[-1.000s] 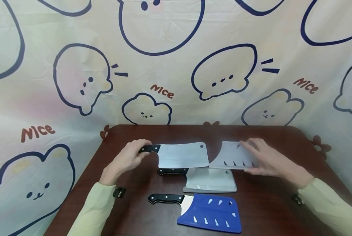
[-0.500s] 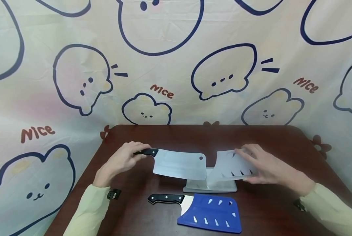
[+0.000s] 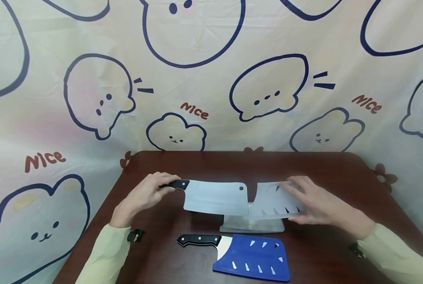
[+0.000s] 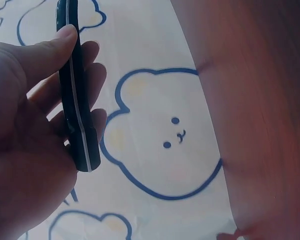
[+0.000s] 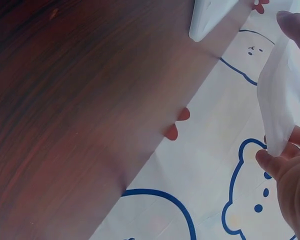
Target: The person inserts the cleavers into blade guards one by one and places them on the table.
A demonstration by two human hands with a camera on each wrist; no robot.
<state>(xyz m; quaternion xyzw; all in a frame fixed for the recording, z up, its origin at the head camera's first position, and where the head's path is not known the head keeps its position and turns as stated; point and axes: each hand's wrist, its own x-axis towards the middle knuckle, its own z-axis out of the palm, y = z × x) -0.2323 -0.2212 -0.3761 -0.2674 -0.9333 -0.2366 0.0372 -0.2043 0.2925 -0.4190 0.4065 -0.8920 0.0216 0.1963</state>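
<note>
My left hand point(image 3: 144, 199) grips the black handle point(image 4: 76, 95) of a bare cleaver point(image 3: 215, 198), its broad steel blade pointing right above the table. In my right hand point(image 3: 319, 203) is a white translucent blade cover point(image 3: 269, 197) with dark slits, pinched by its right end. The cover's left edge lies close to the blade's tip; whether they touch at the lower corner I cannot tell. Beneath both, a second cleaver in a white cover point(image 3: 252, 226) lies on the table, its handle hidden. In the right wrist view the fingers point(image 5: 271, 164) hold the cover edgewise.
Nearest me on the dark wooden table point(image 3: 154, 260) lies a cleaver with a black handle in a blue slotted cover point(image 3: 250, 256). A cartoon-printed cloth point(image 3: 218, 90) hangs behind the table and at its sides.
Over the second, the cleaver and white cover have come nearer to me, over the covered cleaver on the table. In the last half second the cover has shifted slightly left toward the blade.
</note>
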